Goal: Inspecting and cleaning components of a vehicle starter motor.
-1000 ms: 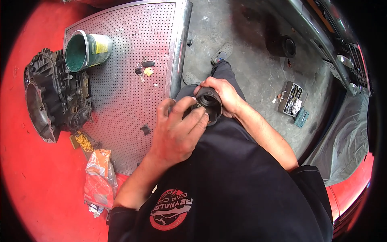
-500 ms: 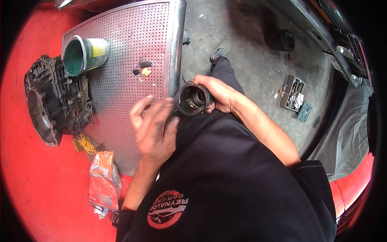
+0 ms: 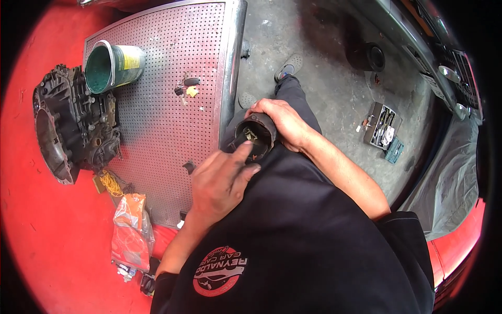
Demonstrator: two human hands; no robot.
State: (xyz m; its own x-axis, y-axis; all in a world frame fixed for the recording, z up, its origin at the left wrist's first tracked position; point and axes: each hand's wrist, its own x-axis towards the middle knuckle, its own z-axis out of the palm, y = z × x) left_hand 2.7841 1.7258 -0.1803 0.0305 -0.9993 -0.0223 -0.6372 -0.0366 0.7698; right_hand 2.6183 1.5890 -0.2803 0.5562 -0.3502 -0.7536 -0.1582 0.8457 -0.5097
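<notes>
In front of my belly, my right hand is wrapped around a dark, hollow, cup-shaped metal part. The part is tilted so its round mouth faces up and left, and small light-coloured bits show inside its cavity. My left hand is at the near left side of that mouth, its index fingertip over the opening and its thumb apart below. The left hand holds nothing that I can see. Whether its fingertip touches the inner wall I cannot tell.
A perforated metal table at left bears a green bucket lying tilted and a bunch of keys. Beyond its left side sit a gearbox casing and a plastic bag. An open toolbox stands on the floor at right, near a vehicle.
My left hand has moved right and nearer, bringing its index finger to the mouth of the metal part. The part has turned slightly in my right hand.
</notes>
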